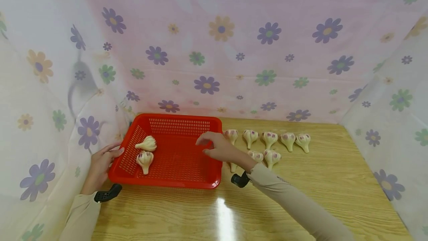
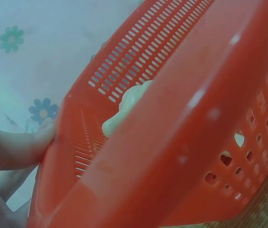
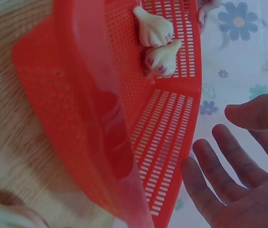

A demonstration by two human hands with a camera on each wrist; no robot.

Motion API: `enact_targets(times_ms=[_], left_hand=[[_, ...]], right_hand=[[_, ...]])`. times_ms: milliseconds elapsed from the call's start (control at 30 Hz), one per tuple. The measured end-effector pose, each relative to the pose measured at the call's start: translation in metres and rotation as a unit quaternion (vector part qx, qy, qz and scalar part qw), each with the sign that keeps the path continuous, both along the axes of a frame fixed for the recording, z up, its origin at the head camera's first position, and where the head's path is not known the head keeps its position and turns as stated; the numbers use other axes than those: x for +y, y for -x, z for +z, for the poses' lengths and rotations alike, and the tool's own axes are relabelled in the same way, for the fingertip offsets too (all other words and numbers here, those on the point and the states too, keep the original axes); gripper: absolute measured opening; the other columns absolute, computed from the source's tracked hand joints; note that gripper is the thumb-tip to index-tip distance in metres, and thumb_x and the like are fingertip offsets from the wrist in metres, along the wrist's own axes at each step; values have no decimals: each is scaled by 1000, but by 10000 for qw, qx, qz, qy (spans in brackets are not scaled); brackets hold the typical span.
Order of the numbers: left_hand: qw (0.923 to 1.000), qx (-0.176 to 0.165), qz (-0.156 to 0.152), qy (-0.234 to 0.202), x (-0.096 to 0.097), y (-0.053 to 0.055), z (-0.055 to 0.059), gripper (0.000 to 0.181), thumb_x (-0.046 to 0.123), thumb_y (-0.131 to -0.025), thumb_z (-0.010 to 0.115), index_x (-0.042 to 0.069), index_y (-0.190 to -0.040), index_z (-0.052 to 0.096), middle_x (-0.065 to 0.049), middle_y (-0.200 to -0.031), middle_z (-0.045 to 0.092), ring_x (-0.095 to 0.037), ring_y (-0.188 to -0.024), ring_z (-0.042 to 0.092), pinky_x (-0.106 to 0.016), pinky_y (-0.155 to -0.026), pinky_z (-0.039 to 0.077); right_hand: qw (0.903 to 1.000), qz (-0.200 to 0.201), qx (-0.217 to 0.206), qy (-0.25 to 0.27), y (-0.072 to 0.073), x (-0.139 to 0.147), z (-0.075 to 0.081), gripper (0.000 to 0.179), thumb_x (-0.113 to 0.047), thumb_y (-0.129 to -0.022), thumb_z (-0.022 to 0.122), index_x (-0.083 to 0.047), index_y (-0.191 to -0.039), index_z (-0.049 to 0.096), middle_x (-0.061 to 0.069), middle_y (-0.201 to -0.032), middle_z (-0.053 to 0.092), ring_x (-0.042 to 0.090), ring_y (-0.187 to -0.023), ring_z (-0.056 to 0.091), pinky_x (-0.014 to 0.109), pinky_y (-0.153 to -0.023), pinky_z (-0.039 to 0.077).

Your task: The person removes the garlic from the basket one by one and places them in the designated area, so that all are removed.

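Observation:
A red plastic basket point(image 1: 177, 159) with slotted walls stands on the table, two garlic bulbs point(image 1: 145, 161) lying in its left part. My left hand point(image 1: 101, 163) holds the basket's left rim. In the left wrist view, its thumb point(image 2: 34, 142) lies on the rim and the other fingers sit outside the wall. Over the basket's right side hovers my right hand point(image 1: 219, 147), holding nothing; its fingers point(image 3: 228, 185) are spread and loosely bent in the right wrist view. Several more garlic bulbs point(image 1: 269, 140) lie on the table right of the basket, partly hidden by my right hand and forearm.
The wooden table point(image 1: 301, 192) carries everything. Flowered cloth point(image 1: 220, 58) hangs behind it and along both sides, close to the basket's left end. A black wrist mount point(image 1: 240, 179) on my right arm sits just beyond the basket's right rim.

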State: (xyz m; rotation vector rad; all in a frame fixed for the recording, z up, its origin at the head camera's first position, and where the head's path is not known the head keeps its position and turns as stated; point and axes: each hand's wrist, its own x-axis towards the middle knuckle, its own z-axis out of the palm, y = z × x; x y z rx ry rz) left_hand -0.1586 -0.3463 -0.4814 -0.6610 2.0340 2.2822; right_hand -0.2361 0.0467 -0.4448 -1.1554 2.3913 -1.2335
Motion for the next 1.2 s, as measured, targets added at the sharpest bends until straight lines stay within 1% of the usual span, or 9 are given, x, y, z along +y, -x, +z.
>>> enact_targets(times_ms=[167,433,533,633,767,900,1000,1100,1200], left_hand=[[9999,-78,45,66,-1,0,0,45,19,-88,68,14,-131,54,11,-87,66,-9,-80,64,-28,-69,55],[9991,-193,-1,380,-2,1,0,51,22,-88,68,14,-135,51,13,-87,65,-8,-79,63,-29,-69,55],[9990,-193,5,408,-2,2,-1,51,21,-88,68,14,-135,51,13,-86,65,-8,-78,63,-29,-69,55],[9989,-160,34,438,-2,2,-1,50,21,-88,68,13,-135,52,13,-85,65,-9,-77,63,-29,-69,55],[9985,-150,67,517,-1,1,0,48,20,-88,68,13,-133,54,13,-84,65,-8,-77,64,-29,-68,55],[9985,-173,95,509,0,0,2,42,18,-89,67,15,-130,57,13,-83,66,-8,-76,64,-29,-68,55],[9985,-183,108,497,0,-1,3,39,17,-89,66,17,-127,59,13,-83,66,-8,-76,64,-29,-68,55],[9986,-172,106,486,0,0,3,38,16,-89,66,17,-127,59,13,-83,66,-8,-76,64,-29,-68,55],[9986,-170,100,483,1,1,3,40,16,-89,65,15,-129,57,12,-83,66,-8,-76,64,-30,-68,55]], right_hand=[[9997,206,-94,-135,2,-19,0,25,1,-85,64,-10,-107,62,1,-108,61,19,-100,56,41,-88,48],[9984,318,-412,-229,4,-51,0,24,-5,-86,67,-15,-107,61,-4,-109,60,11,-98,54,37,-89,48],[9975,354,-554,-247,5,-63,1,24,-7,-85,68,-16,-107,61,-6,-108,60,12,-97,54,33,-88,48],[9960,391,-759,-253,5,-74,1,24,-9,-85,70,-16,-107,62,-6,-106,60,17,-98,56,28,-83,48],[9916,418,-1185,-297,6,-91,-2,25,-12,-85,71,-15,-107,61,-3,-105,59,22,-100,56,24,-79,48],[9862,373,-1544,-465,8,-107,-6,28,-15,-85,71,-12,-111,61,4,-110,59,20,-101,54,25,-77,48],[9833,339,-1668,-637,9,-121,-11,34,-17,-84,72,-9,-115,60,7,-113,58,16,-99,53,25,-76,48],[9801,292,-1820,-740,10,-135,-16,38,-19,-82,74,-7,-116,60,6,-111,58,13,-91,52,25,-72,47],[9749,234,-2100,-704,10,-148,-21,38,-17,-81,74,-7,-115,60,4,-105,58,17,-83,54,27,-67,49]])
